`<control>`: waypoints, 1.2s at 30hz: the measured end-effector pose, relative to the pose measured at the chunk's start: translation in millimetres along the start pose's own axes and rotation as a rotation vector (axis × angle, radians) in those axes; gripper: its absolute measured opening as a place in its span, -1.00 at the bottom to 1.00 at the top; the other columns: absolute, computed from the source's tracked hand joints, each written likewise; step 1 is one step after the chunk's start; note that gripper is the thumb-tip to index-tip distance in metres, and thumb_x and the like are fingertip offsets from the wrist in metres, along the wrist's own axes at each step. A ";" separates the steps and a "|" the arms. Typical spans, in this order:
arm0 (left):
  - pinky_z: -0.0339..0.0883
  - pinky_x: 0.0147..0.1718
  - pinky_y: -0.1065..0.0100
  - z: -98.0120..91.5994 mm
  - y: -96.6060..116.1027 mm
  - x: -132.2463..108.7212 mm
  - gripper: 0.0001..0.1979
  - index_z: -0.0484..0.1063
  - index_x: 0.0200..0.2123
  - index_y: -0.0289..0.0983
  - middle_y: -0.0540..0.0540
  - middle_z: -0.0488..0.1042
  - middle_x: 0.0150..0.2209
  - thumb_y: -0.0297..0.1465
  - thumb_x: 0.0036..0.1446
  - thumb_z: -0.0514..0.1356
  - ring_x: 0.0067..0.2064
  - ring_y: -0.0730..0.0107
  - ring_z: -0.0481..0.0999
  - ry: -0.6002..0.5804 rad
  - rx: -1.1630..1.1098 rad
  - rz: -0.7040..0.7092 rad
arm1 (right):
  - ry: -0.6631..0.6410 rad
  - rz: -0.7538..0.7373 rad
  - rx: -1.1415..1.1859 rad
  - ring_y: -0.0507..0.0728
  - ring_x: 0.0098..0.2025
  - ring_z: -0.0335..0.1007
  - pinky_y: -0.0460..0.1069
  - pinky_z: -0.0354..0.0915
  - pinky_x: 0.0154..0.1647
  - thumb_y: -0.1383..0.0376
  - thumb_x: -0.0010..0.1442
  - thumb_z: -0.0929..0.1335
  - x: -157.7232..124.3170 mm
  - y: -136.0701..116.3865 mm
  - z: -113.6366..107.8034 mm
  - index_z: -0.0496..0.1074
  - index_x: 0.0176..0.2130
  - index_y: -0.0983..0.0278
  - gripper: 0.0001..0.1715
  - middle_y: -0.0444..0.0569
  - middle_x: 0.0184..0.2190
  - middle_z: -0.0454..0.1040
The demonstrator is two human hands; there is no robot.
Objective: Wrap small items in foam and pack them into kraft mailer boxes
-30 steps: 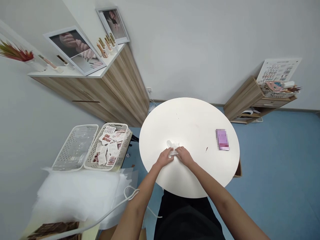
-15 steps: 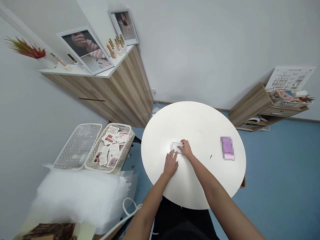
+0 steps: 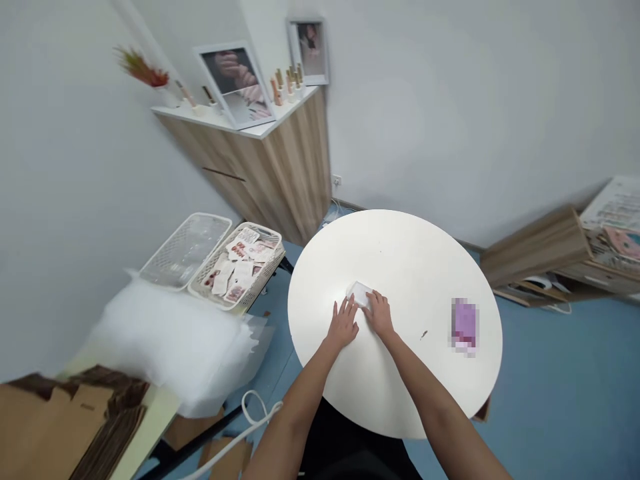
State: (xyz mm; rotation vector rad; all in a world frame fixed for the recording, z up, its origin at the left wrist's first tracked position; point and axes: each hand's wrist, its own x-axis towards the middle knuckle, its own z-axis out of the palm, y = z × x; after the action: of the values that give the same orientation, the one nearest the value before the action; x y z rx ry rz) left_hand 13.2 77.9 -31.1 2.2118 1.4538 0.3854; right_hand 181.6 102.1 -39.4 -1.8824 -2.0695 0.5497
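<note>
A small white folded packet (image 3: 359, 294) lies on the round white table (image 3: 415, 267), a little left of its middle. My right hand (image 3: 379, 315) has its bunched fingertips on the packet's lower right edge. My left hand (image 3: 344, 325) lies flat with fingers spread, its fingertips at the packet's lower edge. The hands hide part of the packet. A purple box (image 3: 465, 327), blurred in the picture, lies near the table's right side.
To the left stand a white plastic basket (image 3: 273, 257) of printed cards and a second, see-through lattice basket (image 3: 185, 250). Below them lies white padding (image 3: 170, 340), with flattened cardboard (image 3: 65, 427) at the lower left. A wooden cabinet (image 3: 295, 167) stands behind the table.
The crumpled white material between my hands is now a neat flat packet. My left hand has moved up against it. The whole view has swung, so the room shifts right and tilts.
</note>
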 end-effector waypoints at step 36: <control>-0.11 0.32 -0.03 -199.0 -215.7 -536.1 -0.56 0.25 0.21 -0.26 -0.27 0.32 0.23 -0.33 0.30 0.03 0.29 0.13 0.25 0.479 0.250 -1.019 | -0.411 -1.314 -0.068 0.28 0.30 0.08 0.23 -0.03 0.33 0.25 0.28 0.22 -144.1 -515.8 191.8 0.21 0.25 0.37 -0.41 0.17 0.25 0.26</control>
State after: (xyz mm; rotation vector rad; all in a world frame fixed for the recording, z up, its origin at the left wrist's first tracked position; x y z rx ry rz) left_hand -465.1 -296.4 36.8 1.2678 2.7458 0.3837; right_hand -346.6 -95.3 35.7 -0.1111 -2.9581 0.4834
